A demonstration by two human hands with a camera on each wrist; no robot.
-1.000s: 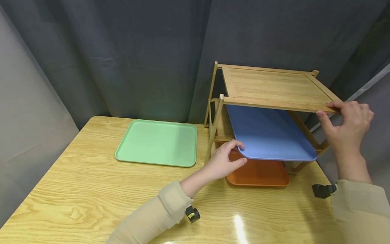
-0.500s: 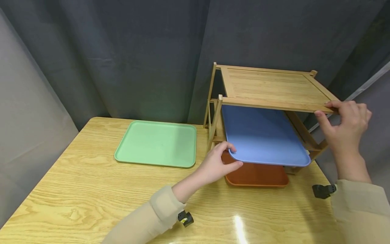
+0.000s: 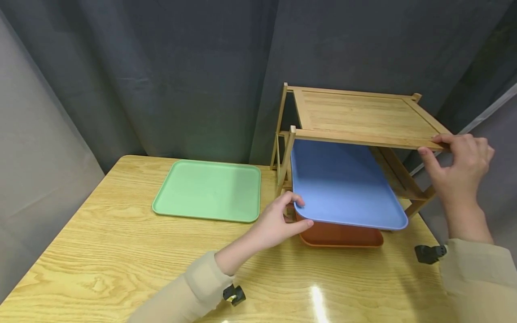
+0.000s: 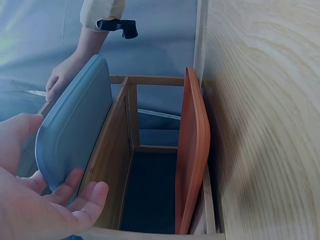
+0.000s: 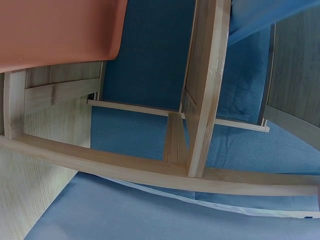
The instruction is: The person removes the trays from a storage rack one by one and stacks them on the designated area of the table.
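A blue tray sticks partway out of the middle level of a wooden shelf rack. My left hand pinches the tray's near left corner, thumb on top and fingers beneath; the left wrist view shows the blue tray above my left hand. My right hand grips the front right corner of the rack's top shelf. An orange tray lies on the bottom level under the blue one, seen as the orange tray and orange tray in the wrist views.
A green tray lies flat on the wooden table left of the rack. Dark curtains hang behind the table. The rack stands at the table's back right, and its wooden frame fills the right wrist view.
My left hand has drawn the blue tray toward me and to the left, out of the rack's middle level. My right hand has stayed on the top shelf's corner.
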